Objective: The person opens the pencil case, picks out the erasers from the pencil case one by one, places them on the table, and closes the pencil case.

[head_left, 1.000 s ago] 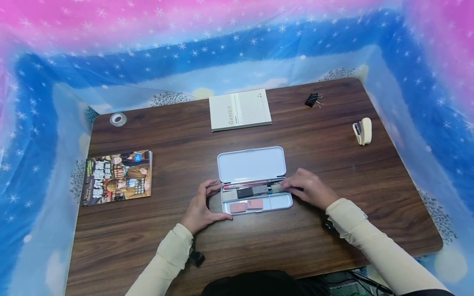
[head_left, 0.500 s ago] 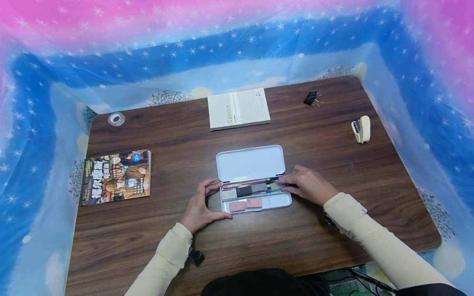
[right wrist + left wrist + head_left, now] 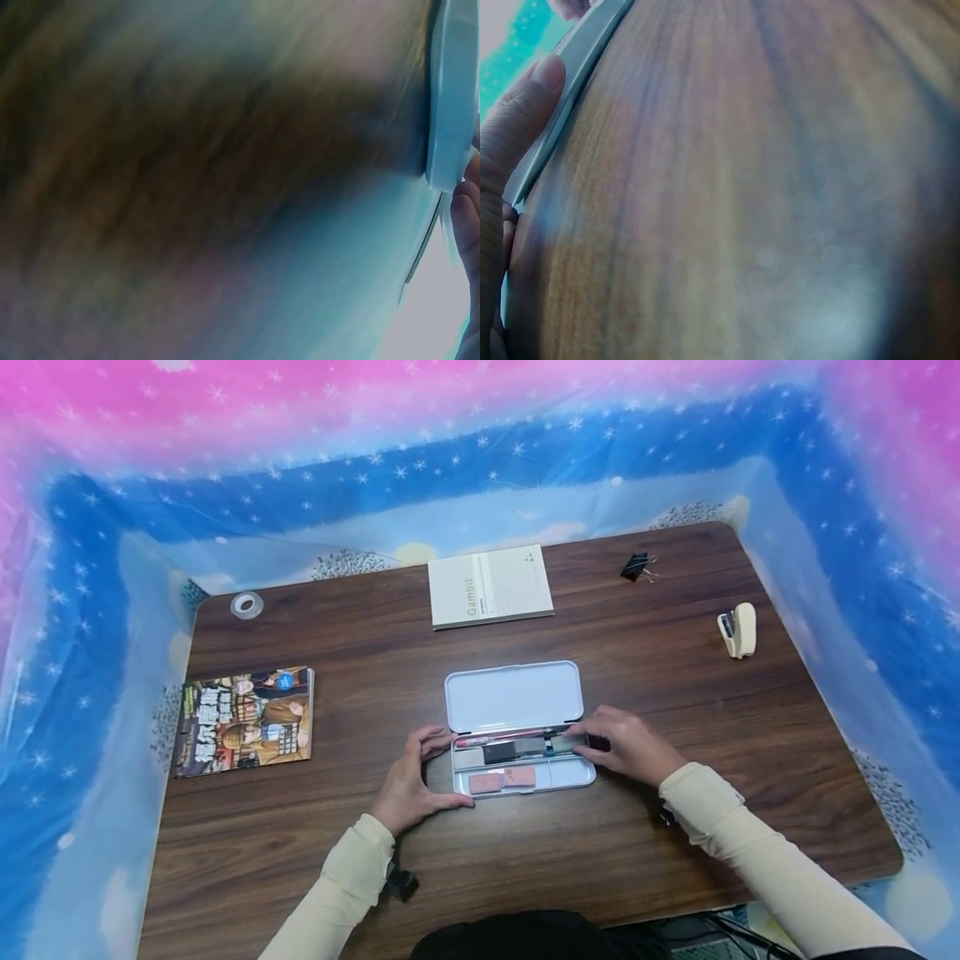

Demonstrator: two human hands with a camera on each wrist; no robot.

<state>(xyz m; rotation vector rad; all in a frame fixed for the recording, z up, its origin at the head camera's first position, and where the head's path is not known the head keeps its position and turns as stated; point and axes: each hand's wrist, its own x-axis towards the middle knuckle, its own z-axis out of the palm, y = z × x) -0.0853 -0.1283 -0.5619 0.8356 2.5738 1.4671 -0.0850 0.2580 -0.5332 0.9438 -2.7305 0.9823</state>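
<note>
A white pencil case (image 3: 573,774) lies with its lid (image 3: 513,696) raised on the table. My left hand (image 3: 408,789) grips its left end, thumb along the front edge, fingers by the back corner. In the left wrist view the thumb (image 3: 532,97) lies against the case's side (image 3: 570,97). My right hand (image 3: 626,743) is at the right end, fingertips and thumb around a pale greenish block (image 3: 564,742) in the back compartment. Beside it lie a grey block (image 3: 529,746), a black block (image 3: 499,752) and a red pen (image 3: 480,740). Two pink erasers (image 3: 502,780) lie in the front compartment.
A Gambit notebook (image 3: 491,587) lies behind the case. To the left are an illustrated book (image 3: 247,722) and a tape roll (image 3: 246,605). A black binder clip (image 3: 635,567) and a cream stapler (image 3: 738,631) lie at the right of the wooden table (image 3: 637,643).
The head view has shifted slightly. A gap between the right thumb and fingers shows more plainly now. The left hand keeps its place on the case.
</note>
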